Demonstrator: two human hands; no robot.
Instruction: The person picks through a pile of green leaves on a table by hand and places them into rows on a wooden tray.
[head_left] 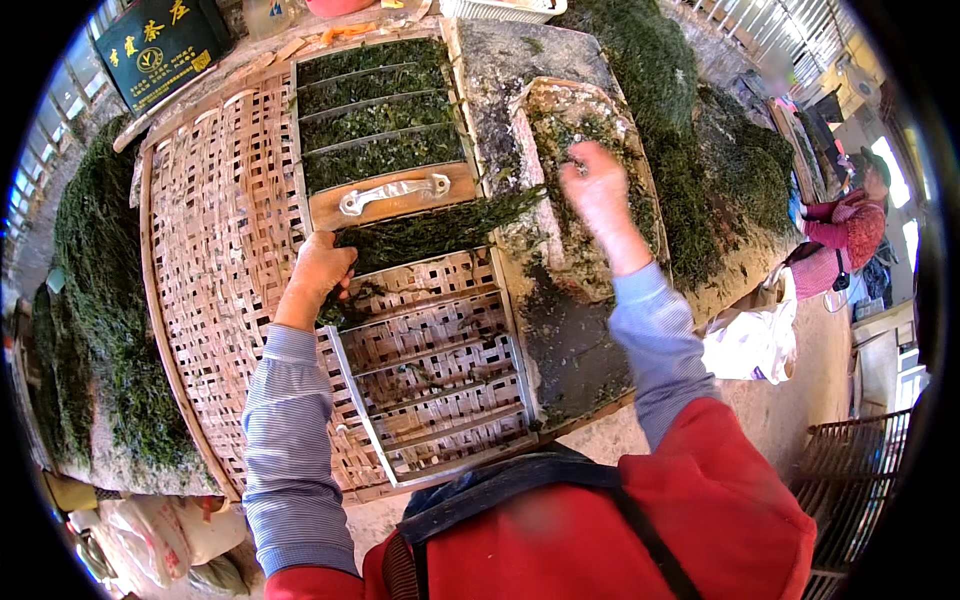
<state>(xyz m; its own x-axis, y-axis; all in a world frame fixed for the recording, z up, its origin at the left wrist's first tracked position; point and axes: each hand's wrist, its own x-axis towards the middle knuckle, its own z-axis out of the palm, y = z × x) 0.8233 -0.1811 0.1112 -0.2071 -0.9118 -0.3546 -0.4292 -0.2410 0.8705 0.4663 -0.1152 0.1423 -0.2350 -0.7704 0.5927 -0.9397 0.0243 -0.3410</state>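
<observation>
My left hand (318,272) is closed at the left end of a bundle of dark green plant strands (430,228), which lies across a slatted metal frame (392,462). Just above the bundle, a wooden board (325,208) with a metal pull handle (395,192) rests on the frame. Beyond the board, chopped-looking green strands (375,125) fill the spaces between the slats. My right hand (598,190), slightly blurred, has its fingers curled together over a worn, pale-edged tray (522,140) scattered with green scraps. What its fingers hold, if anything, I cannot make out.
Under the frame lies a large woven bamboo tray (215,200). Heaps of green plants stand at the left (105,290) and right (640,70). A dark green box (160,50) and a white basket (500,10) sit at the back. Another person (845,235) works at the right, beside a white sack (755,340).
</observation>
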